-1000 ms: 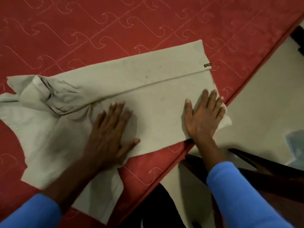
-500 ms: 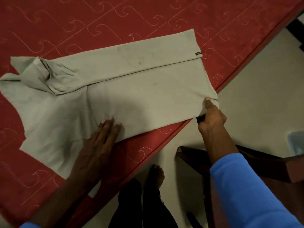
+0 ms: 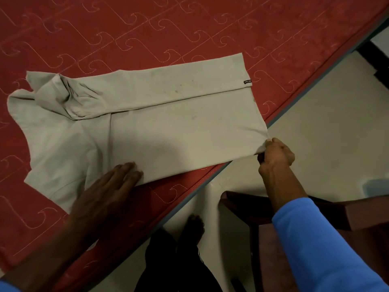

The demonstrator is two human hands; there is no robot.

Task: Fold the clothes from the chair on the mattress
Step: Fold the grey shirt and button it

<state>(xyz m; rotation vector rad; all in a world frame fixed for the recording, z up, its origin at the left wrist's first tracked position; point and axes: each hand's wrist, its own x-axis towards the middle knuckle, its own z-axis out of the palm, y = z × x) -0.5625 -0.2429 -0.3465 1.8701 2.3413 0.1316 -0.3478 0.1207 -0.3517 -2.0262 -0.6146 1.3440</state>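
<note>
One lengthwise fold looks done on the beige collared shirt (image 3: 168,127). It lies across the red mattress (image 3: 189,28), collar (image 3: 71,95) toward 9 o'clock and hem toward 3 o'clock, with its far side laid over the middle. The near side, at 7 o'clock, is not yet folded in. The left hand (image 3: 113,186) rests flat, fingers straight, on the shirt's near edge at 6 o'clock. The right hand (image 3: 276,153), fingers curled, pinches the hem corner at 3 o'clock. I judge the near fold and crosswise folds remain. Only part of the chair (image 3: 357,216) shows at 4 o'clock, so I cannot tell whether more clothes wait there.
</note>
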